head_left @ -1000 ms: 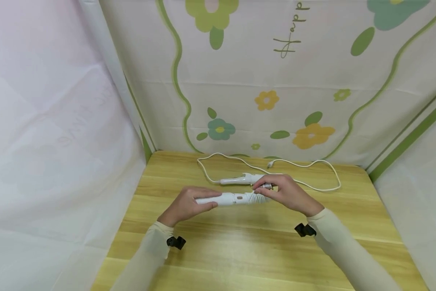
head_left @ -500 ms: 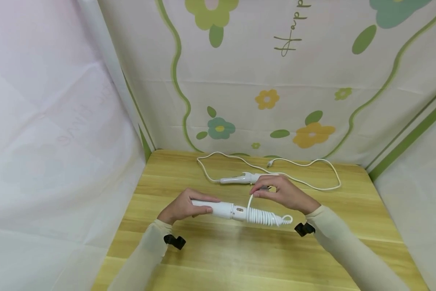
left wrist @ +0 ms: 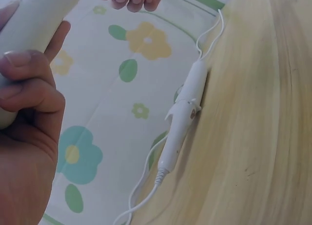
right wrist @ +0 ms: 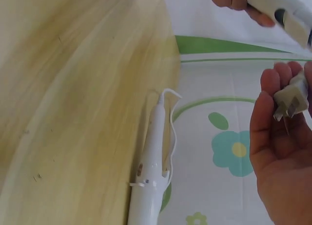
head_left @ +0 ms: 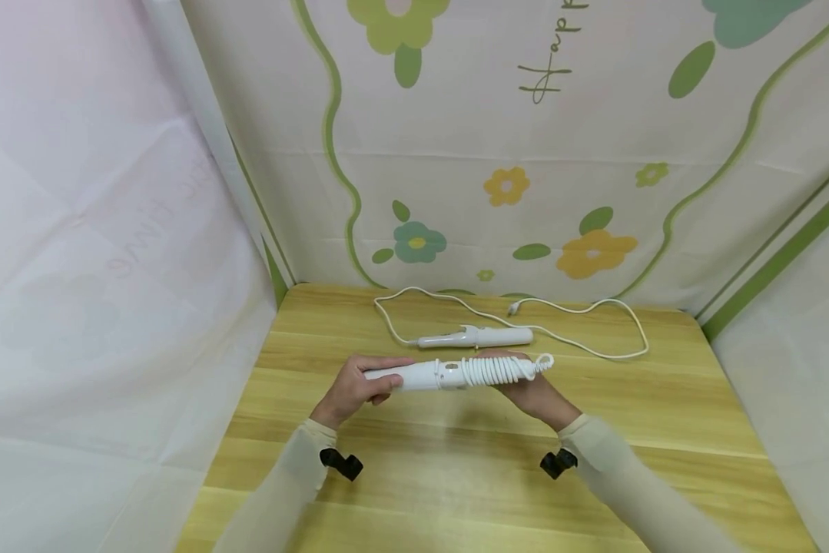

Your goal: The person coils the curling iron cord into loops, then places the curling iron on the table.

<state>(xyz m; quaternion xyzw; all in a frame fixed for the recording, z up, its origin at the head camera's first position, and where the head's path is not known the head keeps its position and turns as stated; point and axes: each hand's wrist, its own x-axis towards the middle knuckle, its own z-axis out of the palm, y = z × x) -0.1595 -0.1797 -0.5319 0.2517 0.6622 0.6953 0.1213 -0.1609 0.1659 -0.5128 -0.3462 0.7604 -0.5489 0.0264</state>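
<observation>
The left hand (head_left: pixel 355 390) has its grip wrapped around the smooth end of a white cylindrical wand (head_left: pixel 414 376), held above the yellowish wood-grain surface (head_left: pixel 435 491). Beyond it, a second glossy white wand (head_left: pixel 479 337) lies there. A white cord (head_left: pixel 493 372) coils around the held wand's right part, partly hiding the right hand (head_left: pixel 540 399), whose grip holds a pale plug with metal prongs (right wrist: pixel 293 98).

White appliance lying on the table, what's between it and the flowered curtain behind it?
A loose white cord and its plug, both on the wooden tabletop. The head view shows this.
</observation>
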